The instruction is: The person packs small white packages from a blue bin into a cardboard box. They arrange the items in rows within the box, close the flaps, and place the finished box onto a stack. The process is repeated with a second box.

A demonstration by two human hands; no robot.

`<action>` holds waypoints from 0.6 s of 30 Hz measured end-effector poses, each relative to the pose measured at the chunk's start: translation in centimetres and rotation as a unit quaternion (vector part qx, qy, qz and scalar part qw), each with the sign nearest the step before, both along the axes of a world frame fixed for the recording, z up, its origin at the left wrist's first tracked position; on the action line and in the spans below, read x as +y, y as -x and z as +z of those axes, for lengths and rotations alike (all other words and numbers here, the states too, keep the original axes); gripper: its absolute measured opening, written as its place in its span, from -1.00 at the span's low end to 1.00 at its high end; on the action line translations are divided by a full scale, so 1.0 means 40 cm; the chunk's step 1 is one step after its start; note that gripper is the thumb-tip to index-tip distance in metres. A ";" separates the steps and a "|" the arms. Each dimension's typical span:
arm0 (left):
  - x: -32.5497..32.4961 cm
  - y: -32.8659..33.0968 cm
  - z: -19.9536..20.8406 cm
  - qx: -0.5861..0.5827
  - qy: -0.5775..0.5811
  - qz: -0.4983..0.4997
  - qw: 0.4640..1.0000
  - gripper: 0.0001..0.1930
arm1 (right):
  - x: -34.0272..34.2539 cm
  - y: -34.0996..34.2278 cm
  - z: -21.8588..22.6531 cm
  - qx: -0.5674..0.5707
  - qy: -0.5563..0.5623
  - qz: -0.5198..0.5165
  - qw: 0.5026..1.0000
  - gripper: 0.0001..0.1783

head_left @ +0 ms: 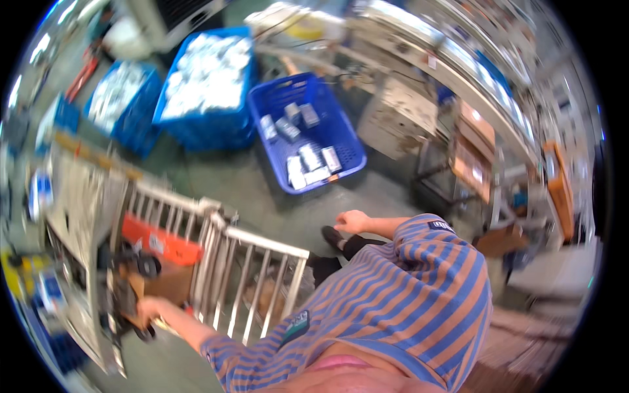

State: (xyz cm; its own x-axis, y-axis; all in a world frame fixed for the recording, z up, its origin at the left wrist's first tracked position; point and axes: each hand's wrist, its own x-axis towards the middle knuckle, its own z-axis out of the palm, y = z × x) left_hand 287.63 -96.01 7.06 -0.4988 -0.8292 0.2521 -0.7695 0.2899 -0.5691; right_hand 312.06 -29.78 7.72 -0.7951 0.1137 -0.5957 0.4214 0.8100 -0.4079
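Brown cardboard box [169,280], flat-sided, beside the left hand [151,309], grip unclear; the right hand [354,221] hangs empty, loosely curled.

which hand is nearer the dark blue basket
The right hand: it is just off the near end of the basket. The left hand is farther away, well to its left, by a brown box.

Blue-and-brown striped short-sleeved shirt [400,288]
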 end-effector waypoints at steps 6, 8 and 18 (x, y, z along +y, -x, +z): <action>0.661 -0.152 -0.006 0.541 -0.404 -0.190 0.712 -0.38 | 0.102 -0.263 -0.061 0.012 0.010 -0.235 0.972 -0.48; 0.905 -0.210 -0.170 0.359 -0.527 -0.289 0.715 -0.48 | 0.133 -0.316 -0.060 0.032 0.046 -0.274 0.960 -0.47; 1.995 -0.615 -0.094 -0.180 -0.724 -0.633 0.208 -0.43 | 0.391 -0.866 -0.045 0.124 0.033 -0.582 0.803 -0.51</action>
